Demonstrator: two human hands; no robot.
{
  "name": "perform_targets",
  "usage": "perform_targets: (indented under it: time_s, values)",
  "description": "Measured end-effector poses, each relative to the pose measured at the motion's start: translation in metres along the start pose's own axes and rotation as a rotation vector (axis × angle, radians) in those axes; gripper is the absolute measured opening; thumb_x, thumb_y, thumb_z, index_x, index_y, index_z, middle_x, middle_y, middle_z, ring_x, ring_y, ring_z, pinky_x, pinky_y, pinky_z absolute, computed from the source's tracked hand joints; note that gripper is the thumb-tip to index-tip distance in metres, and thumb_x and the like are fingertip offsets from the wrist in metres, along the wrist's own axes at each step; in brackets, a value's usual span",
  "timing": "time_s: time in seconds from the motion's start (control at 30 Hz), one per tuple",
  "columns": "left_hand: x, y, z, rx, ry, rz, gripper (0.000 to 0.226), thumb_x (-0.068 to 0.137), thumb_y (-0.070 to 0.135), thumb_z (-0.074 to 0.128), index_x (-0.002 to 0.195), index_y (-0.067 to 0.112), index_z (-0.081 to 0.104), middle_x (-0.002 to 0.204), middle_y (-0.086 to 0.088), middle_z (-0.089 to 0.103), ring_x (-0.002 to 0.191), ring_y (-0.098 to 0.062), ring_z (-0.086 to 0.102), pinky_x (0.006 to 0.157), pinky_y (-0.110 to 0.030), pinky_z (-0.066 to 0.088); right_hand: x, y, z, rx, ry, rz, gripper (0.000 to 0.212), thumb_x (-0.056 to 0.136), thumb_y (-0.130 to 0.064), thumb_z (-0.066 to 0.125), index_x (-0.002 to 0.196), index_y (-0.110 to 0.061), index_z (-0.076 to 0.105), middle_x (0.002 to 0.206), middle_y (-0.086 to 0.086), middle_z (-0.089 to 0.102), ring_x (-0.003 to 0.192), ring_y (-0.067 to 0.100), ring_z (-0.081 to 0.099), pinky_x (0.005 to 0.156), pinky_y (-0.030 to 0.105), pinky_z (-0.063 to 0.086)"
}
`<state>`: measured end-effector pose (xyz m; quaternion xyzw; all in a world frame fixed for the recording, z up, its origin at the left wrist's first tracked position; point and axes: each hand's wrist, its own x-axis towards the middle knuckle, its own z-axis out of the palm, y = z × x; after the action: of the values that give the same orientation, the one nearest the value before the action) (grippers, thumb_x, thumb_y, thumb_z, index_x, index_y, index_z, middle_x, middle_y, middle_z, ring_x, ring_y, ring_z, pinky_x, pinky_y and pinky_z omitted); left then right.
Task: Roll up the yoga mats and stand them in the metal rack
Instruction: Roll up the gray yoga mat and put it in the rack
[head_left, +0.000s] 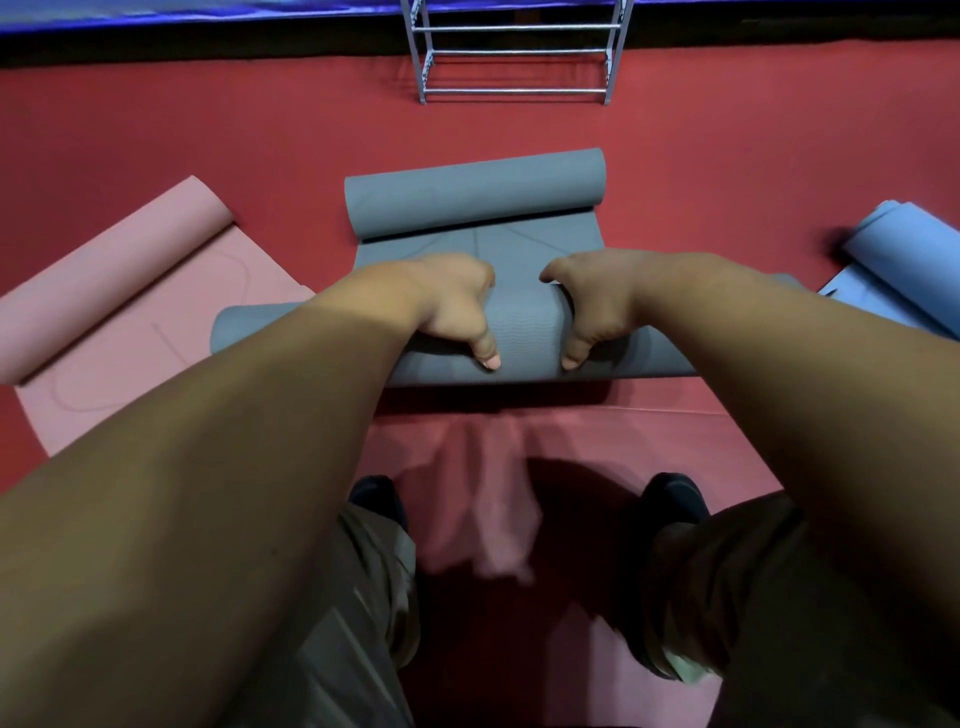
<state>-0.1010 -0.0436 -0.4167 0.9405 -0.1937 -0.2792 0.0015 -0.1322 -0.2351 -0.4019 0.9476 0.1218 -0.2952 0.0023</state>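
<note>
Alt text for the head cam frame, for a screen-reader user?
The left hand and right hand grip the near rolled end of a grey yoga mat on a red floor; its far end is rolled too. A part-rolled pink mat lies left, a blue mat right, and a metal rack stands beyond.

Blue mat (904, 254), probably part-rolled, runs off the right edge.

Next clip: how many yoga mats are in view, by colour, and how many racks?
grey mat: 1
pink mat: 1
blue mat: 1
metal rack: 1
Total: 4 things, 3 of them mats.
A reddish sheet underfoot may be another mat; I cannot tell, so it is not counted.
</note>
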Motion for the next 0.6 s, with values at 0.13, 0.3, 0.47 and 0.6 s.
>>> perform_targets:
  time_s: [0.13,0.3,0.47,0.6]
  values:
    - [0.002,0.001,0.006,0.007,-0.072,-0.031,0.090,0.063,0.057,0.096,0.133,0.017,0.056,0.128,-0.007,0.068,0.110,-0.034,0.066,0.100,-0.045,0.056,-0.005,-0.001,0.000,0.052,0.000,0.007,0.115,0.058,-0.052,0.099,0.157,-0.020,0.048,0.142,0.007,0.063,0.126,0.031,0.062,0.104,0.041,0.054]
    - [-0.002,0.004,0.021,0.061,-0.119,-0.042,0.105,0.059,0.063,0.097,0.137,0.014,0.046,0.138,-0.009,0.058,0.119,-0.034,0.062,0.100,-0.042,0.053,-0.002,0.000,0.005,0.095,-0.025,0.006,0.088,0.059,-0.048,0.099,0.137,-0.025,0.065,0.120,-0.001,0.070,0.108,0.026,0.065,0.097,0.039,0.058]
    - [-0.005,0.007,0.030,0.057,0.012,-0.045,0.100,0.050,0.059,0.103,0.111,0.017,0.036,0.125,-0.009,0.054,0.110,-0.034,0.061,0.093,-0.043,0.053,-0.003,-0.003,0.003,0.121,-0.058,0.012,0.083,0.060,-0.049,0.098,0.132,-0.024,0.067,0.118,-0.001,0.068,0.107,0.027,0.065,0.097,0.039,0.057]
    - [-0.003,0.011,0.036,0.020,0.021,-0.023,0.088,0.052,0.056,0.101,0.111,0.019,0.047,0.120,-0.007,0.064,0.096,-0.031,0.059,0.084,-0.038,0.053,-0.003,-0.003,0.014,0.097,-0.117,0.018,0.092,0.065,-0.049,0.096,0.143,-0.022,0.056,0.134,0.005,0.063,0.117,0.030,0.061,0.103,0.043,0.054]
